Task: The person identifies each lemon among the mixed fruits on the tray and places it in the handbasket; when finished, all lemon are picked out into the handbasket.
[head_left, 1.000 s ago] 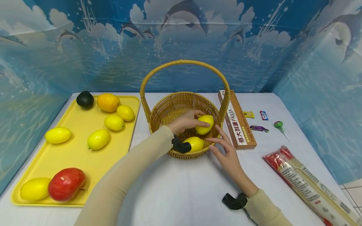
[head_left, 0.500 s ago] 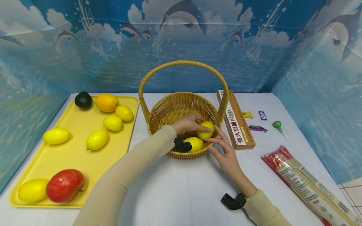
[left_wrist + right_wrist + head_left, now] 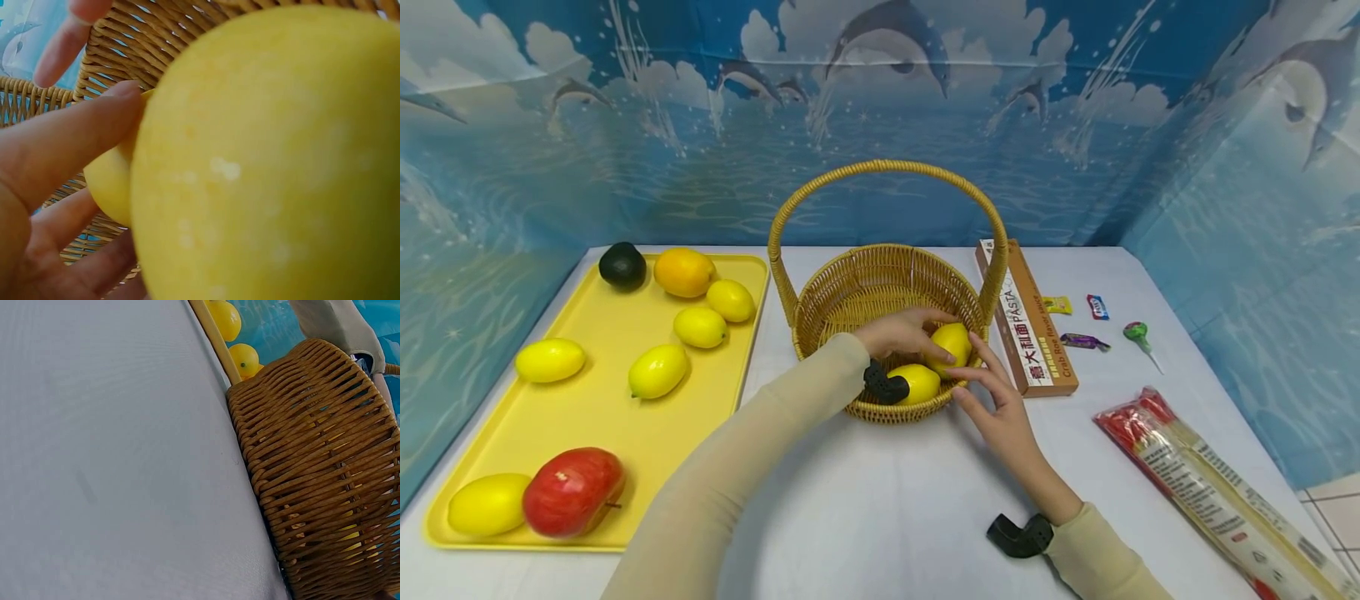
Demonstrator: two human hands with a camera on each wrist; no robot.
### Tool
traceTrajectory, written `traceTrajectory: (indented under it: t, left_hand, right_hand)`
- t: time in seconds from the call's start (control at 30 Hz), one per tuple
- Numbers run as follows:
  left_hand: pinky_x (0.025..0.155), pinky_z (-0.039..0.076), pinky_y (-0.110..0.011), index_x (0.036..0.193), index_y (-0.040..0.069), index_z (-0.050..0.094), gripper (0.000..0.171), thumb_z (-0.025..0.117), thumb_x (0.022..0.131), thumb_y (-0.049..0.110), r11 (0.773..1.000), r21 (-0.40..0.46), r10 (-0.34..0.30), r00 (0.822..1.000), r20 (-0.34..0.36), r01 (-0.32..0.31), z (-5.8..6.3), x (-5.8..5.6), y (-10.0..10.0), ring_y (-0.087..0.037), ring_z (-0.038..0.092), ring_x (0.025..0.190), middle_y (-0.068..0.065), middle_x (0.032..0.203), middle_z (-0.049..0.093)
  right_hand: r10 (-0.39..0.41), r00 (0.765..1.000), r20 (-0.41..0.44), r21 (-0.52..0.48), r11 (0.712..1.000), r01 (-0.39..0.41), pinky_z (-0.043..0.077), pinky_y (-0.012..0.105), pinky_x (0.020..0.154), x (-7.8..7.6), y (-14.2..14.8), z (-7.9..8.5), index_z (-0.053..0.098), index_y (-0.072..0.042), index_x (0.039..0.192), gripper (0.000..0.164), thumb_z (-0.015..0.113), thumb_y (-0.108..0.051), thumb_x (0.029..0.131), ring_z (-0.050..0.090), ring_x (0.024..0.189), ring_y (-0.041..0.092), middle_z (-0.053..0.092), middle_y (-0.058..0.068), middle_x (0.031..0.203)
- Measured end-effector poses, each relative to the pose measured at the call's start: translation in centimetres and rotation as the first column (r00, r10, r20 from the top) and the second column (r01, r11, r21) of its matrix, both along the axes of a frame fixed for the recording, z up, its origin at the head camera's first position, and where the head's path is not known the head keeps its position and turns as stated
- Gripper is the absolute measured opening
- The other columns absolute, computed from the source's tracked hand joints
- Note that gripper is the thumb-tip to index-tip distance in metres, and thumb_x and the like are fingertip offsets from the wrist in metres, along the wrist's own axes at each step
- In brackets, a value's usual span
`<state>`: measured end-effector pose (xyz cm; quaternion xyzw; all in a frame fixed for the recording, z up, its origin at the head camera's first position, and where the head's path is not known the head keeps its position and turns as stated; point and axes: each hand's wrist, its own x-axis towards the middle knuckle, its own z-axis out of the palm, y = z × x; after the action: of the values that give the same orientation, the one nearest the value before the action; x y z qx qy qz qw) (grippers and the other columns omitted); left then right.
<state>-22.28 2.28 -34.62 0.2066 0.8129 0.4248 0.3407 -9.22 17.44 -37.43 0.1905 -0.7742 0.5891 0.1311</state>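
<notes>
In the head view a wicker basket (image 3: 820, 312) with a tall arched handle stands in the middle of the table. My left hand (image 3: 904, 332) reaches inside it and holds a yellow lemon (image 3: 952, 343) between thumb and fingers, near the right wall. Another lemon (image 3: 922, 383) lies in the basket's near part, below my left wrist; it looms large in the left wrist view. My right hand (image 3: 1000, 408) grips the basket's near right rim, fingers over the top and thumb lower down. In the right wrist view the basket's woven wall (image 3: 319, 469) fills the right side.
A yellow tray (image 3: 602, 417) on the left bears several lemons, an orange-yellow fruit (image 3: 684, 272), a dark avocado (image 3: 622, 266) and a red apple (image 3: 574, 492). To the right lie a pasta box (image 3: 1030, 325), small candies, a lollipop (image 3: 1137, 333) and a noodle packet (image 3: 1217, 492).
My left hand has lowered its lemon slightly towards the near right part of the basket, close to the other lemon. My right hand has stayed at the rim.
</notes>
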Motion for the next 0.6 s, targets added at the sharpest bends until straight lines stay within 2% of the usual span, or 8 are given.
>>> traceTrajectory:
  t: [0.17,0.4,0.53,0.6]
  left_hand:
    - [0.088,0.044,-0.032,0.146,0.017,0.036,0.073,0.073,0.083,0.021,0.998,-0.038,-0.052,0.998,-0.022,0.051,0.4,0.1,-0.1,-0.021,0.044,0.118,-0.007,0.143,0.038]
    - [0.088,0.046,-0.034,0.146,0.015,0.035,0.073,0.073,0.083,0.023,1.000,0.000,-0.014,1.000,-0.015,0.014,1.2,0.6,-0.9,-0.024,0.044,0.119,-0.010,0.142,0.037]
    - [0.086,0.047,-0.034,0.143,0.014,0.040,0.067,0.071,0.085,0.022,0.998,0.057,0.000,0.997,-0.081,0.005,2.6,1.2,-2.6,-0.026,0.048,0.118,-0.013,0.141,0.039]
    - [0.088,0.046,-0.034,0.141,0.013,0.043,0.063,0.071,0.085,0.023,0.994,0.106,0.021,0.987,-0.160,-0.004,3.7,1.8,-4.1,-0.026,0.048,0.119,-0.010,0.139,0.041]
  right_hand:
    - [0.009,1.000,-0.004,-0.011,1.000,-0.010,0.017,0.060,0.103,-0.1,0.0,0.0,0.061,0.013,0.103,0.018,0.055,0.014,0.087,0.016,0.137,0.034,0.025,0.026,0.146]
    - [0.009,1.000,-0.003,-0.007,1.000,-0.009,0.017,0.061,0.103,0.0,-0.1,-0.1,0.060,0.013,0.103,0.017,0.055,0.014,0.087,0.015,0.137,0.034,0.025,0.023,0.147]
    - [0.007,1.000,-0.006,-0.005,1.000,-0.007,0.017,0.062,0.102,0.0,0.0,-0.3,0.061,0.012,0.103,0.017,0.055,0.013,0.087,0.015,0.137,0.036,0.025,0.022,0.147]
    - [0.006,1.000,-0.007,-0.004,1.000,-0.006,0.017,0.062,0.102,-0.1,0.1,-0.3,0.061,0.011,0.103,0.017,0.056,0.013,0.087,0.015,0.137,0.036,0.026,0.021,0.147]
